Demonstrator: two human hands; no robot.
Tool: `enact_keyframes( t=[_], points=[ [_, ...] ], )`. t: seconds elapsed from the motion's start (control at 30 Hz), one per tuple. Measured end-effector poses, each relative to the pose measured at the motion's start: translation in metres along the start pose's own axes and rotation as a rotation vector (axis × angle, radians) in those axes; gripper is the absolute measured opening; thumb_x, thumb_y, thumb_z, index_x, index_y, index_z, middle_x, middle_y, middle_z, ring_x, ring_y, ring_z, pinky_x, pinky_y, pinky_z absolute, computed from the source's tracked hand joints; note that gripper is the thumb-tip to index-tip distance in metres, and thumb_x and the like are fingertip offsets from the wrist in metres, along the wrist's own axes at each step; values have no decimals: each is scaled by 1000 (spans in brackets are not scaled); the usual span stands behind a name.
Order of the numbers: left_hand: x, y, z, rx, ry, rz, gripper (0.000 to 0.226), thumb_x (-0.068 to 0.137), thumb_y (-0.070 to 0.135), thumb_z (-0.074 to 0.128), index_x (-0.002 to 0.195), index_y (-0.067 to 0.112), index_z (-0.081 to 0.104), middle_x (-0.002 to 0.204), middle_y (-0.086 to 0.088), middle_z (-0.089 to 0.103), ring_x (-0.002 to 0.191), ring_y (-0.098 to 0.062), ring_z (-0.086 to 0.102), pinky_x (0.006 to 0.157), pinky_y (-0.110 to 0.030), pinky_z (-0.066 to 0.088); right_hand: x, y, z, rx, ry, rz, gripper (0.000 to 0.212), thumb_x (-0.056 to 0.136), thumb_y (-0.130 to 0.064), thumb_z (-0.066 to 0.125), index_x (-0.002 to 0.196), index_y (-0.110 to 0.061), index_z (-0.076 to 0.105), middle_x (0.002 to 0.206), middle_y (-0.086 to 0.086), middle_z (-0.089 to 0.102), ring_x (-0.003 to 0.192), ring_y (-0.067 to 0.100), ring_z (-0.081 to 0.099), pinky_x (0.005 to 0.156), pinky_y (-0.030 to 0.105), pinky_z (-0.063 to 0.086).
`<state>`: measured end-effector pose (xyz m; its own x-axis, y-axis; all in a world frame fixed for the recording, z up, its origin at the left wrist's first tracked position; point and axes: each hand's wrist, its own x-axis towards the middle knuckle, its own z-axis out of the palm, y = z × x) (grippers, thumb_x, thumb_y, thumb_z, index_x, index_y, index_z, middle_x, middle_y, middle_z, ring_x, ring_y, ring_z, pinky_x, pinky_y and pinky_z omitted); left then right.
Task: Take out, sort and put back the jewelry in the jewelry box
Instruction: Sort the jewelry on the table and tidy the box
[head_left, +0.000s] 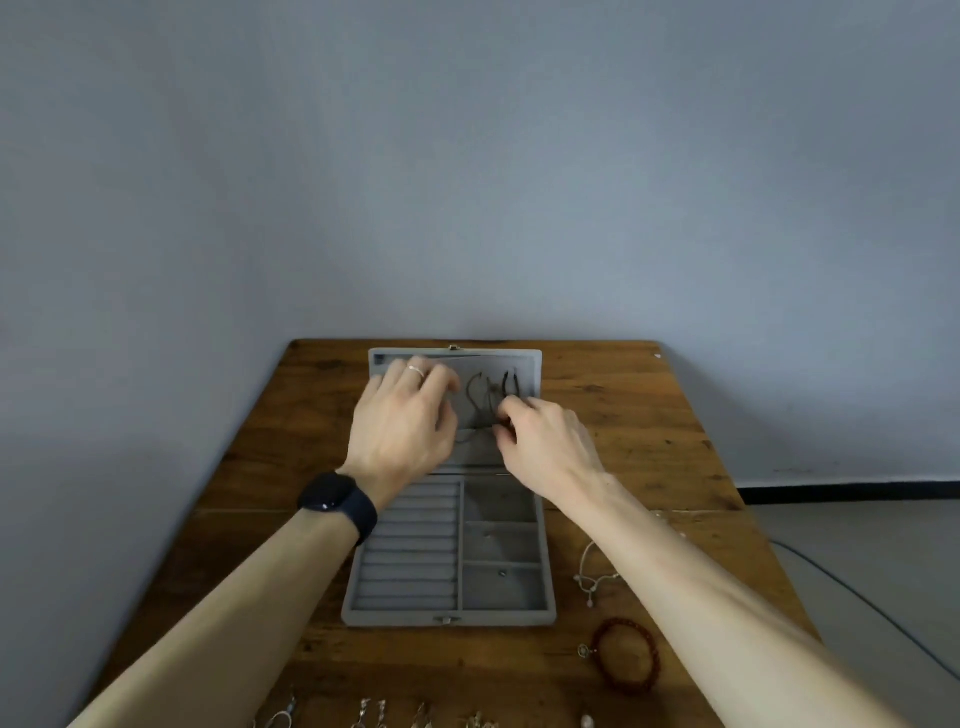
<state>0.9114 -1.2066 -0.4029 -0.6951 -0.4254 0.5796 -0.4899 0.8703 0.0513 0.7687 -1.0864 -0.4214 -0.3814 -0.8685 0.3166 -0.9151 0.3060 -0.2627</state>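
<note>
Your grey jewelry box (451, 613) lies open on the wooden table (623, 415), lid (524, 364) folded back flat toward the wall. Both your hands are over the lid's inner face.

Left hand (402, 421): fingers spread and curved, palm down on the lid's left part, a thin ring (416, 370) on one finger, dark watch (337, 501) on the wrist. Whether it grips anything, cannot tell; the fingertips are hidden.

Right hand (545, 441): fingertips pinched together on dark cords (480, 397) that hang in loops across the lid's lining.

Box base: ring-roll rows (408, 551) on the left; three square compartments on the right. A tiny piece (502, 573) sits in the nearest compartment; the middle one holds a speck too small to identify.

On the table right of the box: a pale beaded chain (589, 577), partly under your right forearm, and nearer you a red bead bracelet (628, 654). Along the near edge, a row of small silver pieces (374, 713), cut off by the frame.
</note>
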Motion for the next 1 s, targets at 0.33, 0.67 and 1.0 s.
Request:
enact_keyframes(
  t=[0.33, 0.67, 1.0],
  points=[
    [-29, 2, 20, 84, -186, -102, 15, 95, 27, 63, 102, 18, 73, 97, -3, 71, 92, -26, 65, 77, -38, 49, -21, 2, 8, -167, 30, -95, 32, 100, -34, 57, 124, -13, 60, 99, 7, 74, 83, 26, 73, 66, 35, 59],
    [-18, 9, 14, 3, -236, -295, 30, 104, 36, 46, 104, 20, 71, 102, -2, 67, 88, -24, 67, 69, -33, 52, 1, -13, 6, -178, 120, -34, 26, 102, -30, 54, 116, -15, 70, 101, 7, 74, 85, 29, 73, 67, 37, 61],
    [-13, 12, 18, 35, -422, -259, 32, 97, 42, 46, 92, 24, 72, 86, 5, 70, 89, -19, 67, 95, -36, 41, 25, -25, -1, -204, -140, 46, 23, 98, -36, 54, 109, -22, 69, 103, 6, 70, 95, 30, 67, 72, 34, 50]
  ],
)
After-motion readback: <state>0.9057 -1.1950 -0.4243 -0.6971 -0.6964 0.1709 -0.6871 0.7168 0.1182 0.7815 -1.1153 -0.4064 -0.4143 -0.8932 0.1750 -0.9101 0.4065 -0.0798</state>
